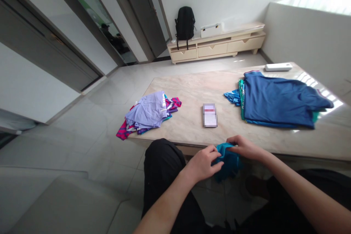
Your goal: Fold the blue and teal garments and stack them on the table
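Both my hands are closed on a small teal garment [227, 161] at the near edge of the marble table [192, 91]: my left hand [203, 162] pinches its left side between thumb and fingers, and my right hand [244, 147] grips its top edge, so the two hands sit close together with the cloth bunched between them. The garment hangs just off the table's near edge, over my lap. On the table, just beyond my hands, lies a small blurred card or packet [210, 115]. Toward the table's left corner sits a heap of lilac and pink-striped clothes [149, 113], partly spilling over the edge. On the table's right side lies a stack of blue clothes [276, 98], and beyond that, at the far edge, a white remote-like bar [278, 67]. Behind the table, against the wall, stands a low cabinet [216, 45] with a black backpack [185, 23] on it.
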Tool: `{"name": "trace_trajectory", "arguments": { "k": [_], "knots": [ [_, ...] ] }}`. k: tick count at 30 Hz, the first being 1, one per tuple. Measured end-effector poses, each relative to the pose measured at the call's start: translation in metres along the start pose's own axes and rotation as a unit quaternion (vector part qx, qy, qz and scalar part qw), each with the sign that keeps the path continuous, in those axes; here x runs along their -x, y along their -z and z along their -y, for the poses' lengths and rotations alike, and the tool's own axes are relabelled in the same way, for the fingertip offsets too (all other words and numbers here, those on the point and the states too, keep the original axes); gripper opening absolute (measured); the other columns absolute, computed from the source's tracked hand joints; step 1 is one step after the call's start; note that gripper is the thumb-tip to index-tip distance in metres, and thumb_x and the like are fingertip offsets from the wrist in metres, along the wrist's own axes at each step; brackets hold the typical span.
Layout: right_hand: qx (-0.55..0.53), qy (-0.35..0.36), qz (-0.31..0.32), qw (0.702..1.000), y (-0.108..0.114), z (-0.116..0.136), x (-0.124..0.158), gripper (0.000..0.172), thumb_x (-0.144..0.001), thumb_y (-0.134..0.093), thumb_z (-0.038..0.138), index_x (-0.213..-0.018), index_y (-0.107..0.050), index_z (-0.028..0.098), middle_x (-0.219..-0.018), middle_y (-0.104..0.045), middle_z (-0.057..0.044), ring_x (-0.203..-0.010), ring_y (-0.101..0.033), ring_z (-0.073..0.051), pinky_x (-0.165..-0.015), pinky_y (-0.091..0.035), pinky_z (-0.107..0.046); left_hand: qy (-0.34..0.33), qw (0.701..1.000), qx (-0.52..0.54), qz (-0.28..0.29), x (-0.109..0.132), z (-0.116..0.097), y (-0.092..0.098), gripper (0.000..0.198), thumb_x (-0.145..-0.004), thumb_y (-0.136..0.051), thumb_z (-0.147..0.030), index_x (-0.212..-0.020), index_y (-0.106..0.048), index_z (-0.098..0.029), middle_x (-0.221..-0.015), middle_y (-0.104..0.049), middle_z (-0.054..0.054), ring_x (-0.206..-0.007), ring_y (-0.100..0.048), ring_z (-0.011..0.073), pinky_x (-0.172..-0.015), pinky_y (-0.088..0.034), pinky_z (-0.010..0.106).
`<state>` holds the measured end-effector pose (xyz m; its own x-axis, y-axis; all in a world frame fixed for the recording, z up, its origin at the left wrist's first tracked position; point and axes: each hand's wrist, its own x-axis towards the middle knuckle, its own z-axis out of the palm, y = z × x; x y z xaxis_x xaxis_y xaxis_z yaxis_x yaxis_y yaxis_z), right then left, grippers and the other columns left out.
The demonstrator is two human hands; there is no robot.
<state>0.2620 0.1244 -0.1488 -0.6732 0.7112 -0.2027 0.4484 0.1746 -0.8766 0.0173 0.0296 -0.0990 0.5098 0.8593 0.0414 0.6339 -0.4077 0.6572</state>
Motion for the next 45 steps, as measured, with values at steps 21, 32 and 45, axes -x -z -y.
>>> {"name": "trace_trajectory", "arguments": {
  "k": [21,32,45],
  "knots": [
    [0.007,-0.01,0.007,1.0,0.0,0.006,0.002,0.019,-0.083,-0.063,0.032,-0.075,-0.066,0.015,-0.068,-0.057,0.002,-0.07,-0.05,-0.015,-0.063,-0.036,-0.026,-0.024,0.997,-0.066,-0.034,-0.002,0.003,0.002,0.02,-0.099,-0.061,-0.019,-0.107,-0.078,-0.024,-0.103,-0.07,0.002,-0.092,-0.069,0.0162,-0.083,-0.052,0.024],
    [0.01,-0.015,-0.005,1.0,-0.001,0.002,-0.001,0.022,-0.083,-0.062,0.034,-0.07,-0.06,0.017,-0.066,-0.051,0.003,-0.068,-0.047,-0.014,-0.062,-0.034,-0.027,0.016,0.997,-0.069,-0.025,-0.001,-0.01,0.004,0.018,-0.1,-0.056,-0.017,-0.108,-0.07,-0.023,-0.121,-0.07,0.002,-0.099,-0.071,0.0182,-0.084,-0.055,0.027],
    [0.026,-0.009,-0.016,1.0,-0.001,-0.004,-0.003,0.025,-0.087,-0.062,0.037,-0.072,-0.061,0.017,-0.067,-0.051,0.003,-0.069,-0.046,-0.014,-0.063,-0.034,-0.027,0.078,0.982,-0.147,-0.086,0.002,0.0,0.002,0.021,-0.098,-0.064,-0.03,-0.112,-0.079,-0.034,-0.09,-0.075,0.002,-0.085,-0.072,0.0208,-0.074,-0.053,0.03]
  ]
}}
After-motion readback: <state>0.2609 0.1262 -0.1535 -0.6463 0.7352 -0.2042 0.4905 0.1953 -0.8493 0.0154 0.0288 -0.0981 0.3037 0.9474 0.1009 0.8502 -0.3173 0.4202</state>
